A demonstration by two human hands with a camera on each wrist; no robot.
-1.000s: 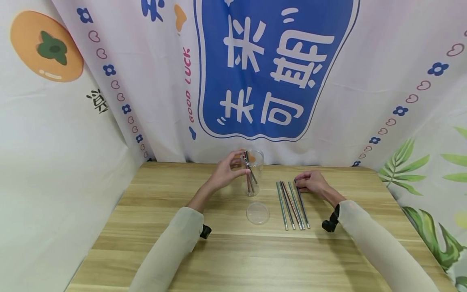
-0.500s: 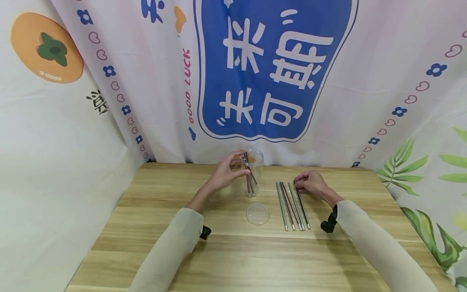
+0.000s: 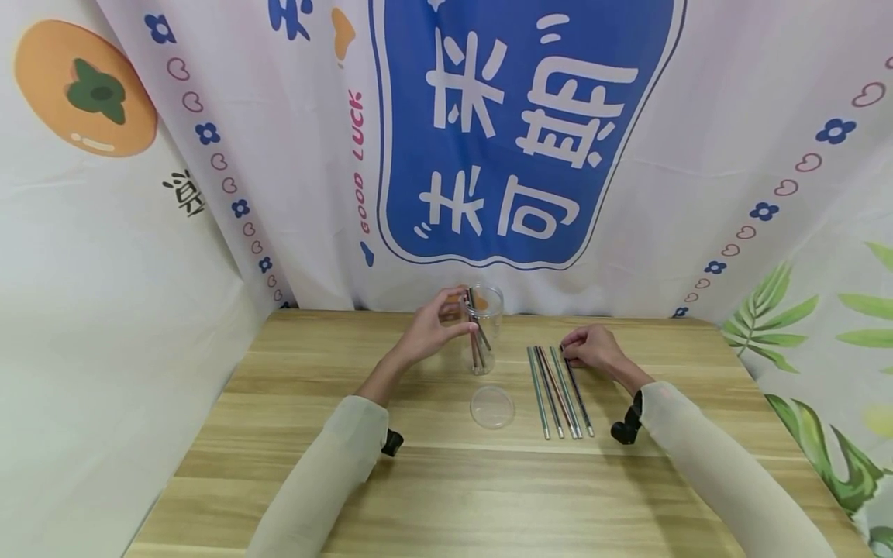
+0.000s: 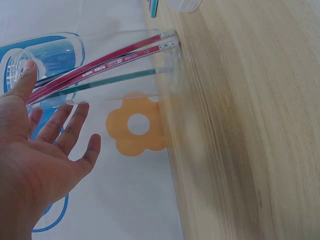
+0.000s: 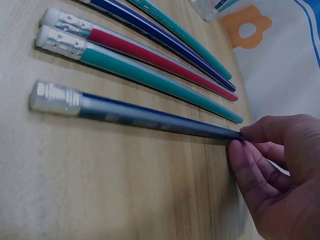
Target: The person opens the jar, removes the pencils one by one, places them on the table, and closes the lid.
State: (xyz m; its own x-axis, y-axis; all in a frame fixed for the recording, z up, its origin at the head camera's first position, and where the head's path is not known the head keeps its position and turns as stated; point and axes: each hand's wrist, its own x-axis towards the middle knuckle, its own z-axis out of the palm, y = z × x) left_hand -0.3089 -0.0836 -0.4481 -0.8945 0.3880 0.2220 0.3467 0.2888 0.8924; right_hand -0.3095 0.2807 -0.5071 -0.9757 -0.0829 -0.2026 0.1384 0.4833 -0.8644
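Note:
A clear plastic jar (image 3: 494,325) stands at the table's back edge, several pencils leaning inside. Red (image 4: 115,65) and green (image 4: 115,81) ones show in the left wrist view. My left hand (image 3: 432,329) holds the jar near its rim, thumb on one side and fingers on the other. To the right, my right hand (image 3: 593,349) pinches the far tip of a dark blue pencil (image 5: 150,120) between thumb and fingertips. That pencil's eraser end points toward me. Beside it lies a row of green (image 5: 150,77), red (image 5: 150,56) and blue (image 5: 165,37) pencils.
A round clear lid (image 3: 492,408) lies flat in front of the jar. Behind the wooden table (image 3: 446,496) hangs a printed cloth (image 3: 314,256), close to the jar. Pale cloth also closes off the left and right sides.
The right hand and the far tip of the dark blue pencil have shifted slightly left. The left hand and the jar stay in place.

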